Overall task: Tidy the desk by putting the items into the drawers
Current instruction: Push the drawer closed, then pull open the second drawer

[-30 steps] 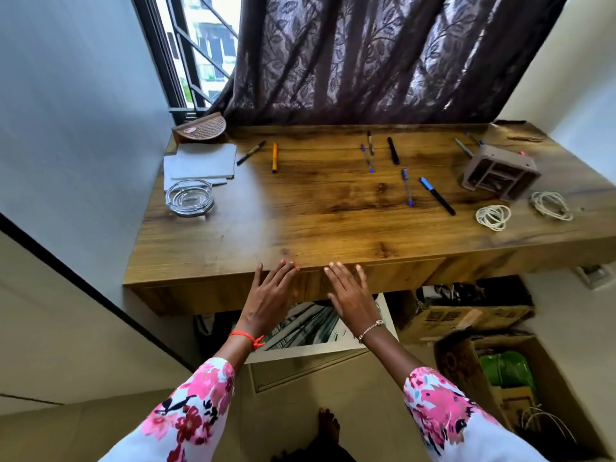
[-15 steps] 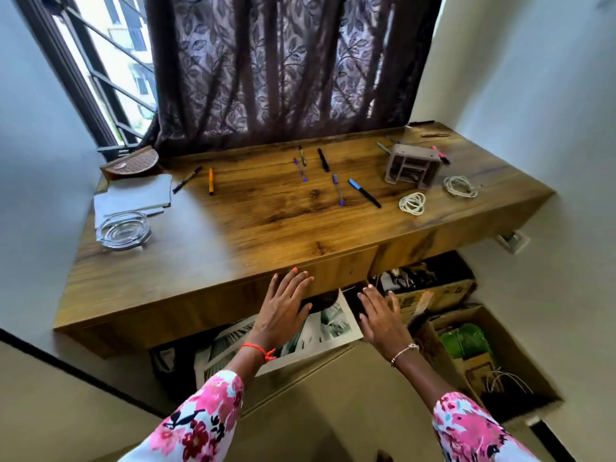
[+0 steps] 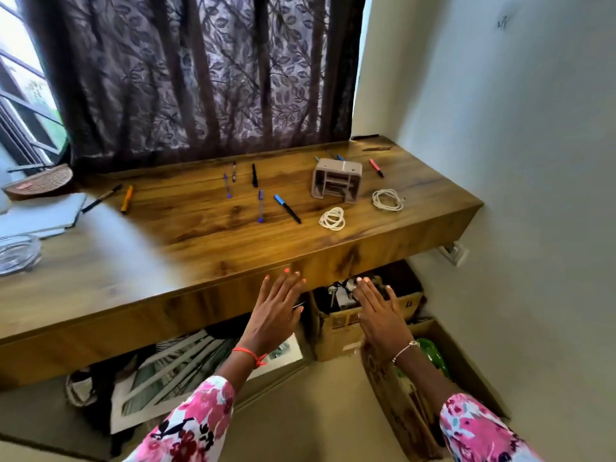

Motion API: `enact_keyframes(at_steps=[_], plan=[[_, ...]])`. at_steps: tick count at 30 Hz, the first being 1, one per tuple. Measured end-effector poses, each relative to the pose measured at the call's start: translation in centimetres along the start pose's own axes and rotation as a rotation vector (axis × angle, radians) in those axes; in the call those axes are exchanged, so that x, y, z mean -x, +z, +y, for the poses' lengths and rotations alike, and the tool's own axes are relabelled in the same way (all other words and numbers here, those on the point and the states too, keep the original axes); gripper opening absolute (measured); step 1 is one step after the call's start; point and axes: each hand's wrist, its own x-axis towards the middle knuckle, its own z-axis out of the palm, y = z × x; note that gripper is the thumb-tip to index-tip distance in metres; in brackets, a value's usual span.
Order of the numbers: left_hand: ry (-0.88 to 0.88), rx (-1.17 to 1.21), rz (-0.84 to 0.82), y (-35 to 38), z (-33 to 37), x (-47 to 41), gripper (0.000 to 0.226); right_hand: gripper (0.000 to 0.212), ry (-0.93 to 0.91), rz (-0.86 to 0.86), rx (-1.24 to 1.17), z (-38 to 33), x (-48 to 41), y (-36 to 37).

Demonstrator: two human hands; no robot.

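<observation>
Tabletop (image 3: 200,241): wood, with all the things lying on it.
Drawers (image 3: 200,305): shut, in the front under the top.
Left hand (image 3: 275,311): fingers straight, tips at the drawer front, holding nothing.
Right hand (image 3: 380,315): fingers straight, lower down, holding nothing.
Holder (image 3: 336,181): stood back right.
Cords (image 3: 332,219): two white loops near the holder.
Pens (image 3: 287,208): spread about.
Done: nothing put away yet, I think.

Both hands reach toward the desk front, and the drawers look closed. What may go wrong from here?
1. The drawer front shows no handle, so the open left hand and right hand may slip.
2. A jerked drawer could shake the desk and roll the blue-capped pen toward the edge.
</observation>
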Motion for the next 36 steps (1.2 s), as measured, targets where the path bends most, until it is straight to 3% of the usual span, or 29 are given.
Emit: enact_keyframes(at_steps=[9, 18, 22, 25, 28, 32, 34, 36], plan=[[-0.021, -0.025, 0.026, 1.8, 5.4, -6.4, 0.055, 0.048, -0.009, 0.022, -0.053, 9.4, -2.3, -0.8], [-0.013, -0.045, 0.024, 5.0, 7.8, -12.3, 0.056, 0.053, -0.056, -0.001, -0.087, 14.2, -5.8, 0.7], [-0.031, 0.056, 0.016, 7.6, 8.6, -14.4, 0.058, 0.056, -0.071, -0.104, -0.156, 16.0, -7.4, 2.4], [-0.096, 0.258, -0.047, 9.3, 9.6, -15.5, 0.060, 0.074, -0.116, -0.266, -0.270, 17.3, -8.4, 4.2], [-0.341, 0.633, -0.193, 11.4, 10.3, -16.7, 0.041, 0.086, -0.009, -0.343, -0.443, 18.4, -10.1, 6.0], [-0.921, 1.293, -0.314, 14.4, 10.8, -18.1, 0.015, 0.044, 0.195, -0.429, -0.759, 18.5, -11.6, 9.1], [-1.190, 1.561, -0.302, 15.7, 10.9, -18.7, 0.018, 0.039, 0.384, -0.486, -0.933, 18.6, -12.6, 10.4], [-1.360, 1.763, -0.275, 16.8, 10.7, -19.2, 0.017, 0.036, 0.708, -0.545, -1.187, 19.0, -13.9, 11.7]])
